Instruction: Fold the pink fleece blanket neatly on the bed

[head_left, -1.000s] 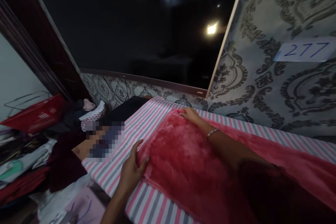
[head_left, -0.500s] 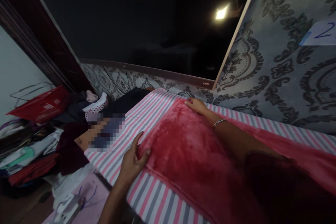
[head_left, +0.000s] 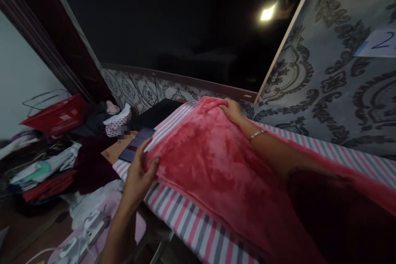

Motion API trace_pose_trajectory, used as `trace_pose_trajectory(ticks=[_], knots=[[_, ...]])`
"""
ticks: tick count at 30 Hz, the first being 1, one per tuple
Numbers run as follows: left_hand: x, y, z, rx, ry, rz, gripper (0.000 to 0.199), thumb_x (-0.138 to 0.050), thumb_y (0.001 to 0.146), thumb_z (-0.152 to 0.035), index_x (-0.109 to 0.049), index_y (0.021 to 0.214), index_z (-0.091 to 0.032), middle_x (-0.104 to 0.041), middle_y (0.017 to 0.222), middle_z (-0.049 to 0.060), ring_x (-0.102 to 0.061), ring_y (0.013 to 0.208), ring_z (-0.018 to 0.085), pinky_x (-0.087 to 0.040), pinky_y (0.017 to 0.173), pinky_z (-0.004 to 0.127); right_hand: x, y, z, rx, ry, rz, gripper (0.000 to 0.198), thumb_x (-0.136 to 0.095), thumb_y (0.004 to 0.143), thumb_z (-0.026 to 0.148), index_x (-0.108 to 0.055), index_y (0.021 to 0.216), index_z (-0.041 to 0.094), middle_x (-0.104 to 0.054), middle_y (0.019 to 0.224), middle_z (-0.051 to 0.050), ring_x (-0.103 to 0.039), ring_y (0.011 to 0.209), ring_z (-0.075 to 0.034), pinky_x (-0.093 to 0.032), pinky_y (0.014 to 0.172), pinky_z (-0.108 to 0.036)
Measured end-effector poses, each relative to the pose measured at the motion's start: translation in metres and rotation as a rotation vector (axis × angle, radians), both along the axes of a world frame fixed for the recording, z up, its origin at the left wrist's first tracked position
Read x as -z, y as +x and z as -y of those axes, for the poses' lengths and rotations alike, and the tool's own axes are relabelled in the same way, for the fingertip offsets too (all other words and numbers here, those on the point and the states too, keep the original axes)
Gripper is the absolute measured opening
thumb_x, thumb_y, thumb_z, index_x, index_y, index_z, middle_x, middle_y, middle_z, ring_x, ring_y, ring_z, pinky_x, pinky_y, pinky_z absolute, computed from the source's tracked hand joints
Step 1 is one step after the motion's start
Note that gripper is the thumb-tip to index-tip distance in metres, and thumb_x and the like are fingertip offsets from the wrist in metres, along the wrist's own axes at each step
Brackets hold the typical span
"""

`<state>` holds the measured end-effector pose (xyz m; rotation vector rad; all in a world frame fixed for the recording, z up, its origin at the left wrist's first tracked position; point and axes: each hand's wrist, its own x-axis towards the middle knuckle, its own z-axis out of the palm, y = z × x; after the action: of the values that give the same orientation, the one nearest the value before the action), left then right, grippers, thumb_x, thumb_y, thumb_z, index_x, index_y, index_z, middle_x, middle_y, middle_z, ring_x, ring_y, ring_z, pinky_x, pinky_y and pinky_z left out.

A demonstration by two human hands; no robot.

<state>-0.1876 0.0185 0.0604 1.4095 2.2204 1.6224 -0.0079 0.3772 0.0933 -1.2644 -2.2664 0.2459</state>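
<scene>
A red plush cloth lies spread along an ironing board with a pink, grey and white striped cover. My left hand is at the cloth's near left corner, its thumb on top and the other fingers at the edge, closed on the fabric. At the far left corner, my right hand pinches the edge, where the plush is bunched and slightly raised. A bracelet circles my right wrist. My right forearm reaches across the cloth and hides part of it.
A dark phone-like slab lies beyond my left hand. Piled clothes and a red bag are at the left. Below are power strips with cables. A large dark screen hangs on the patterned wall.
Both hands have drawn the plush cloth's end leftward along the board, covering more stripes. The far corner is now lifted and bunched. The view has shifted slightly.
</scene>
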Motion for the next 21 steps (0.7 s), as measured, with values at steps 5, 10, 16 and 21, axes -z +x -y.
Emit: trace_pose_trajectory(ticks=[5,10,16,21], knots=[[0.028,-0.005,-0.004,-0.156,-0.107,0.009,0.063,-0.057,0.084,-0.045,-0.049,0.141,-0.020,-0.065,0.127,0.012,-0.067,0.104,0.028,-0.053,0.090,0.043,0.026,-0.023,0.012,0.021,-0.087,0.091,0.022,-0.054,0.094,0.029,-0.067,0.109,0.018,-0.072,0.112,-0.011,-0.065,0.104,-0.026,-0.046,0.082,-0.031],[0.050,-0.003,-0.004,-0.209,-0.173,0.016,0.066,-0.055,0.084,-0.047,-0.047,0.144,-0.022,-0.068,0.114,0.009,-0.068,0.094,0.027,-0.053,0.079,0.039,0.059,-0.023,0.011,0.034,-0.162,0.193,0.028,-0.053,0.096,0.032,-0.067,0.115,0.018,-0.071,0.118,-0.014,-0.065,0.108,-0.028,-0.047,0.085,-0.033],[0.040,-0.007,-0.001,-0.202,-0.188,0.054,0.064,-0.057,0.080,-0.045,-0.052,0.140,-0.022,-0.066,0.089,0.003,-0.063,0.071,0.021,-0.049,0.067,0.032,0.049,-0.018,-0.001,-0.059,-0.197,0.240,0.029,-0.055,0.095,0.036,-0.068,0.115,0.019,-0.070,0.121,-0.012,-0.063,0.113,-0.025,-0.047,0.088,-0.028],[0.039,-0.008,-0.003,-0.211,-0.138,0.103,0.064,-0.059,0.078,-0.050,-0.057,0.135,-0.022,-0.065,0.085,0.002,-0.060,0.070,0.021,-0.048,0.069,0.033,0.039,0.037,-0.002,-0.069,-0.237,0.268,0.032,-0.051,0.096,0.039,-0.071,0.107,0.016,-0.073,0.114,-0.012,-0.066,0.104,-0.024,-0.048,0.083,-0.027]])
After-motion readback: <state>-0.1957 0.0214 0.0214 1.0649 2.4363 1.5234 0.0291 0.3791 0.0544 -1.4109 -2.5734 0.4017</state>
